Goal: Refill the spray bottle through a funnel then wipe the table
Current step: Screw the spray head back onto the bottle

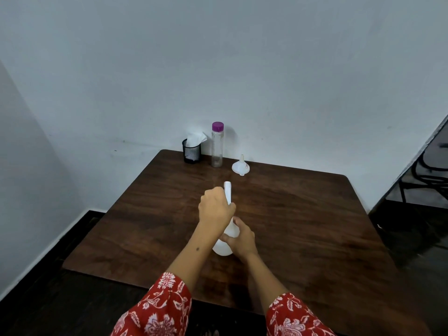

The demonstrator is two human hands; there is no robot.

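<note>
Nearest, the right hand [240, 236] curls its fingers round the body of the white spray bottle [224, 246], which stands mid-table on the dark wooden table [315, 226]. Just beyond, the left hand [214, 209] grips the bottle's spray head. Farther back, near the wall, sit a white funnel [240, 166], a clear purple-capped bottle [217, 144] and a mesh cup of tissues [192, 150].

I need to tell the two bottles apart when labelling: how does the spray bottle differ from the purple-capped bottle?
The spray bottle is opaque white; the purple-capped bottle is clear. The spray bottle is gripped by the left hand at its head and the right hand round its body; the purple-capped bottle stands untouched by the wall. Both are on the table.
</note>
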